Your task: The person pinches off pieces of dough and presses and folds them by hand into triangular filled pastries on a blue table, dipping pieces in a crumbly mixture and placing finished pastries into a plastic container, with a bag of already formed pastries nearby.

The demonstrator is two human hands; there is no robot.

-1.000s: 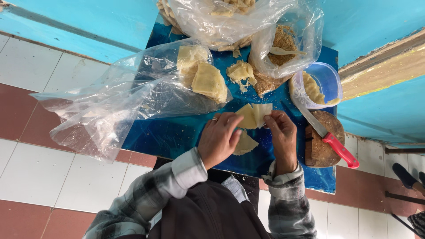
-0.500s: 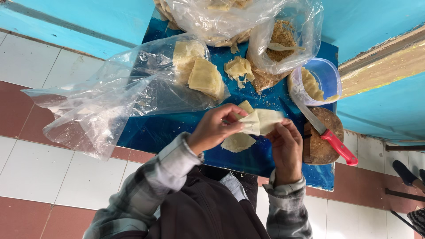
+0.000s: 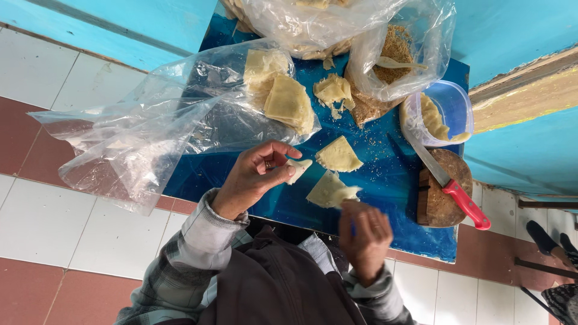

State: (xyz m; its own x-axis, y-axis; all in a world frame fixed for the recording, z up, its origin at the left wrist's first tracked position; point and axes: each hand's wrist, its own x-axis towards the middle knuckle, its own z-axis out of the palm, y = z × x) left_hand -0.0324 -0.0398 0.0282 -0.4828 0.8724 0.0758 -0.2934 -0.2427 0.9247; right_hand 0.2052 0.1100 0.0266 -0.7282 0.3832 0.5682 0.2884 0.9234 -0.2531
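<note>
The left hand (image 3: 256,174) pinches a small pale dough piece (image 3: 297,170) between thumb and fingers (image 3: 283,171) above the blue surface (image 3: 385,180). The right hand (image 3: 365,232), blurred, touches a folded dough sheet (image 3: 330,191) lying on the surface; its fingers' grip cannot be told. Another dough triangle (image 3: 339,154) lies beside, with a red-handled knife (image 3: 454,189) on a round wooden board (image 3: 442,207) nearby.
</note>
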